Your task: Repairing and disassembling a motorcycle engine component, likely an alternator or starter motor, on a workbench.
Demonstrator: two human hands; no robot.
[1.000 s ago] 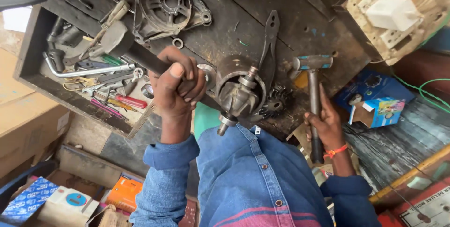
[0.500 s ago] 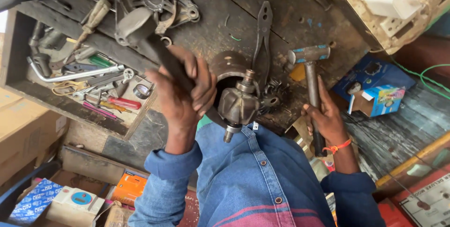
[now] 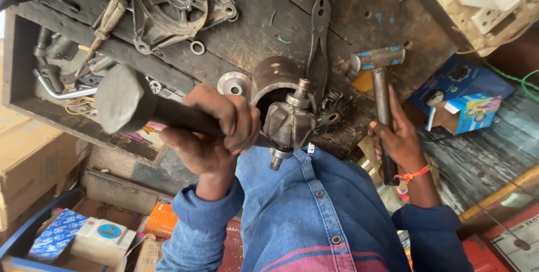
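Evenly lit by soft daylight, brightest at upper right of the frame. Faint shadows only. Slightly soft at left centre; wide-angle bending toward the edges.

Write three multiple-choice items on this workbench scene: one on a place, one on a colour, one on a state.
1. Where do the pliers lie?
A. In the tool tray
B. On the dark benchtop, beside the small hammer
C. On a cardboard box

2. What colour is the wristband on the right hand?
A. Orange
B. Green
C. White

3. How is the left hand?
A. Open, flat on the bench
B. Resting on the pliers
C. Closed around the handle of the large hammer

Answers:
1 B: the pliers lie flat on the bench, just left of the small hammer's head.
2 A: an orange band circles that wrist.
3 C: the fingers wrap the dark handle, with the big grey head raised off the bench.
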